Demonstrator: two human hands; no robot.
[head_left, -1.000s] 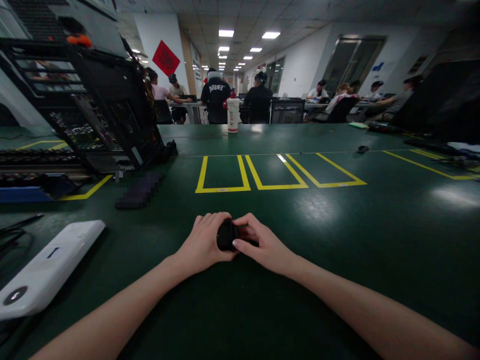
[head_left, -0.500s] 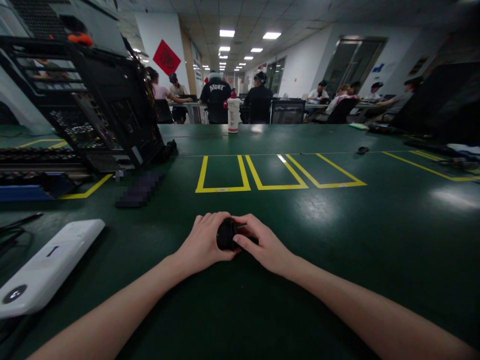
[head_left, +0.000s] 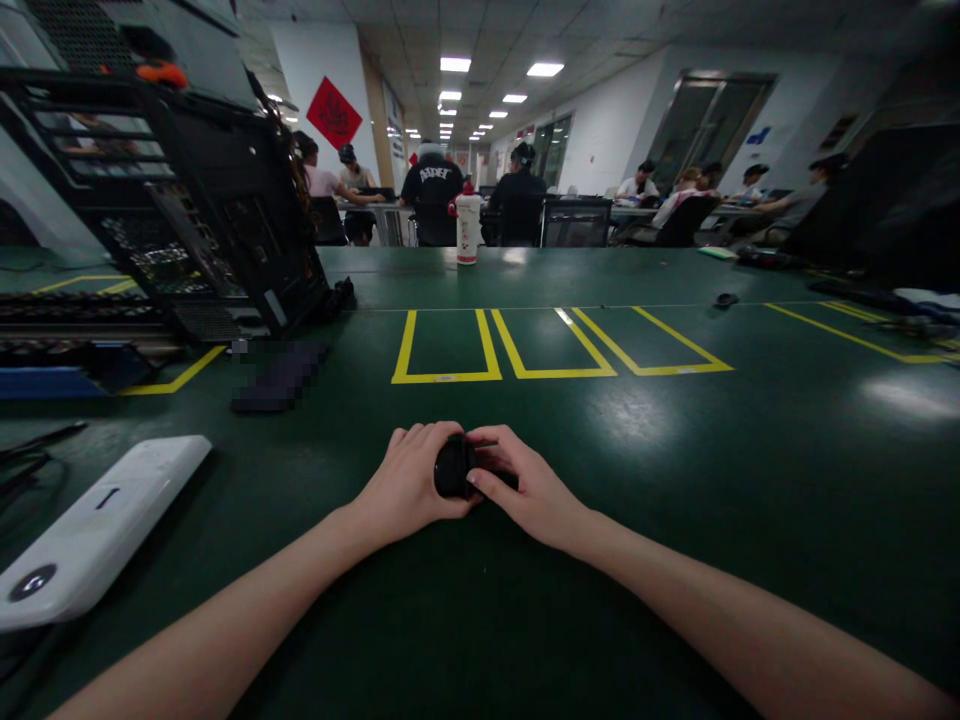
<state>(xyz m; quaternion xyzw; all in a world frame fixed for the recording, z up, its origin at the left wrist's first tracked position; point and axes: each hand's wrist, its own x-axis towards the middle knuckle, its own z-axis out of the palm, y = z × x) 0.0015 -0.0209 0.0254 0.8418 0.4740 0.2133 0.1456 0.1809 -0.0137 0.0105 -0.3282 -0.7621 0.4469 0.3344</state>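
Between my two hands, low over the green table (head_left: 480,620), is a small rounded black object (head_left: 453,467) whose exact kind I cannot make out. My left hand (head_left: 409,475) curls around its left side, thumb below and fingers over the top. From the right, my right hand (head_left: 525,485) grips its edge between thumb and fingers. The fingers cover much of the object's right side and back. Beyond the hands, yellow tape outlines (head_left: 446,379) mark several areas on the tabletop.
A white oblong device (head_left: 112,525) lies at left, near a dark pixelated flat item (head_left: 279,378). An opened black computer case (head_left: 225,230) stands behind them. A white bottle (head_left: 467,230) is at the table's far edge. People (head_left: 433,185) sit at desks beyond.
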